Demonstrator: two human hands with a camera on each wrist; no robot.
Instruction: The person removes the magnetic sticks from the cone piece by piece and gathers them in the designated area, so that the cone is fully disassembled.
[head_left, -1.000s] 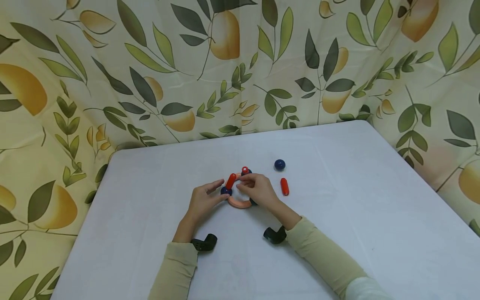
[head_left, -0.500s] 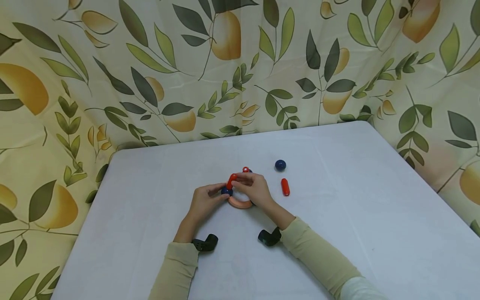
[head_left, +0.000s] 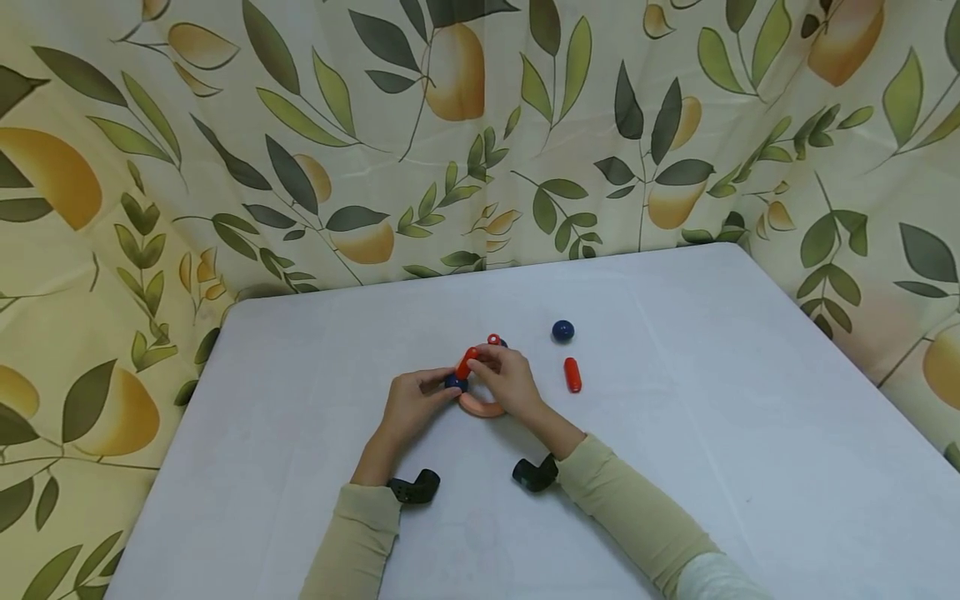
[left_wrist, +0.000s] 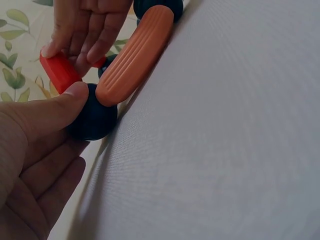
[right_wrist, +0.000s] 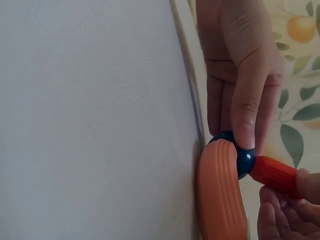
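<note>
My left hand (head_left: 408, 404) grips a dark blue ball (left_wrist: 95, 117) between thumb and fingers. A short red rod (right_wrist: 275, 175) rises from that ball, leaning to the right in the head view. My right hand (head_left: 513, 385) pinches the rod's upper end between thumb and fingertips. From the same ball an orange curved bar (left_wrist: 137, 55), ridged along its length, runs low over the table to another dark blue ball (left_wrist: 159, 6). Behind the right fingers, a second upright red rod (head_left: 493, 339) tops a mostly hidden ball at the far side of the ring.
A loose dark blue ball (head_left: 563, 331) and a loose red rod (head_left: 573, 375) lie to the right of the hands on the white table (head_left: 675, 467). Black wrist cameras sit at both wrists. A fruit-patterned cloth (head_left: 300, 125) hangs behind the table.
My right hand has moved left from beside the red rod and now pinches its top. The left hand keeps its grip on the ball.
</note>
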